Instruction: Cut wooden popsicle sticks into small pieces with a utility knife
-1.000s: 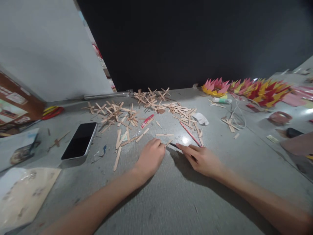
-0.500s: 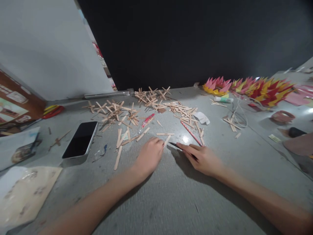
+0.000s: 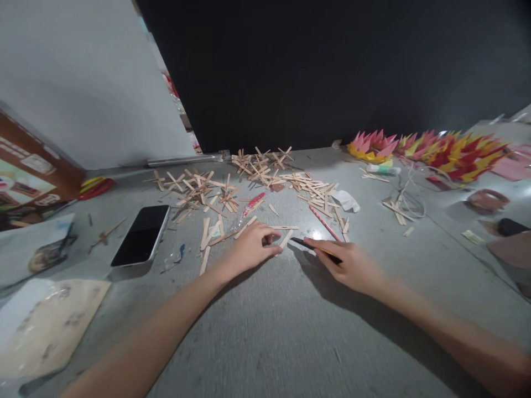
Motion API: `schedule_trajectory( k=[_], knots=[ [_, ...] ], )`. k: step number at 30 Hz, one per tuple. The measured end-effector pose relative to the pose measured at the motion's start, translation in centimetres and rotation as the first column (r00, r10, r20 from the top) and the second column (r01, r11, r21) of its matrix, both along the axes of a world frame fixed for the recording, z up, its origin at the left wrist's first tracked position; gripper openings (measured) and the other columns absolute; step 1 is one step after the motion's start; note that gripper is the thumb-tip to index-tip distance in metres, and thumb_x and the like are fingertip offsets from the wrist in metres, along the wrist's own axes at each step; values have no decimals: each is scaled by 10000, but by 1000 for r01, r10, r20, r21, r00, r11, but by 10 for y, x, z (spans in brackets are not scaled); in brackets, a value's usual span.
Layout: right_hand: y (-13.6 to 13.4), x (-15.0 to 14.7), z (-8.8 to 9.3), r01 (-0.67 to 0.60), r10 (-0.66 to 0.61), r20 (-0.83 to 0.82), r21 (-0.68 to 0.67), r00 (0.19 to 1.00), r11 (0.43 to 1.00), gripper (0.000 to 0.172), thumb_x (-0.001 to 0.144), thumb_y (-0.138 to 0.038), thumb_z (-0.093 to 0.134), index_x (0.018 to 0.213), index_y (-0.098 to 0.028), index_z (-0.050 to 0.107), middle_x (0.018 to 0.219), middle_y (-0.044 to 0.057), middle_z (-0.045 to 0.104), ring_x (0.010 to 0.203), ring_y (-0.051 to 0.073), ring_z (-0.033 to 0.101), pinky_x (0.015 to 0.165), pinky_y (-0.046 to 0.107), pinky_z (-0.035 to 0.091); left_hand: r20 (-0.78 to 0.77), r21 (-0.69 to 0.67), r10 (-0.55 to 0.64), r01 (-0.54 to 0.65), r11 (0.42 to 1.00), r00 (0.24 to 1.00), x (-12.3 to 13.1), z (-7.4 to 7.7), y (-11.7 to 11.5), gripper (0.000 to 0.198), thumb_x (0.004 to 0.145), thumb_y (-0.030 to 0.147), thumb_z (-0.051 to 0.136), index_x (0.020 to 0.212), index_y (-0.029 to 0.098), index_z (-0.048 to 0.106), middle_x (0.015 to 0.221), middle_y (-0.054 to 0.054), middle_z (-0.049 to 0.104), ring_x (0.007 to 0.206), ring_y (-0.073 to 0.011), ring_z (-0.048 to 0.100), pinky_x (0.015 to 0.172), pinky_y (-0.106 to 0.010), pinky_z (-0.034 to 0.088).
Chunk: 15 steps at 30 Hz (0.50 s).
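Observation:
My left hand (image 3: 251, 247) rests on the grey table (image 3: 290, 331) with its fingers reaching over a loose wooden craft stick (image 3: 284, 239) and touching it. My right hand (image 3: 348, 264) is closed around a dark pen-like tool (image 3: 309, 245), whose tip points left toward that stick. A second flat stick (image 3: 284, 227) lies just beyond my left fingers. Heaps of crossed wooden sticks (image 3: 199, 190) and loose ones (image 3: 309, 188) spread across the table behind both hands.
A black phone (image 3: 141, 235) lies face up at the left, near red and yellow scissors (image 3: 93, 188). Paper sheets (image 3: 45, 326) sit at the near left. Pink, red and yellow paper flowers (image 3: 431, 149), a glue tube (image 3: 379, 169) and a tape roll (image 3: 485, 199) are at the right.
My left hand has moved forward and its fingers have spread over the loose stick. My right hand with the tool has stayed almost in place. The view has shifted slightly.

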State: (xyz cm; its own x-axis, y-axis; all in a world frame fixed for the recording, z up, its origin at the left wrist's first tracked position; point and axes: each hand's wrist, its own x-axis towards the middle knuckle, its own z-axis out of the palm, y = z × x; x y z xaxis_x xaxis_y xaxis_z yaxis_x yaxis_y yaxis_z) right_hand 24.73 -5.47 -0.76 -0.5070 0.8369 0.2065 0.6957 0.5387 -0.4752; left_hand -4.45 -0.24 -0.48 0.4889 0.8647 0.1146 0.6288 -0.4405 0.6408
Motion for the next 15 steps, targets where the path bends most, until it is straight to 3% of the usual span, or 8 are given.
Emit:
schedule_trajectory(
  k=[6, 9, 15],
  knots=[
    [17, -1, 18, -76, 76, -4, -26, 997, 997, 404, 1073, -245, 500, 1438, -282, 670, 1011, 44, 830, 656, 145, 686, 627, 261, 454, 52, 4, -25, 25, 1000, 998, -2, -11, 3, 398, 883, 390, 816, 1253, 257, 757, 1045, -53, 730, 1029, -248, 640, 908, -357, 481],
    [21, -6, 23, -103, 104, 38, -10, 994, 995, 403, 1068, -242, 497, 1426, -263, 681, 905, 44, 815, 625, 146, 654, 613, 265, 419, 39, -1, -25, 25, 1000, 999, -2, -12, 3, 396, 877, 377, 820, 1244, 243, 754, 1034, -57, 727, 1002, -241, 649, 909, -358, 486],
    [21, -16, 26, -117, 120, 77, -35, 990, 992, 408, 1058, -225, 485, 1408, -254, 693, 936, 60, 820, 660, 153, 681, 649, 268, 442, 30, -2, -15, 15, 1000, 999, -1, -8, 3, 367, 876, 377, 814, 1205, 222, 761, 1012, -61, 725, 984, -242, 653, 933, -373, 483]
  ],
)
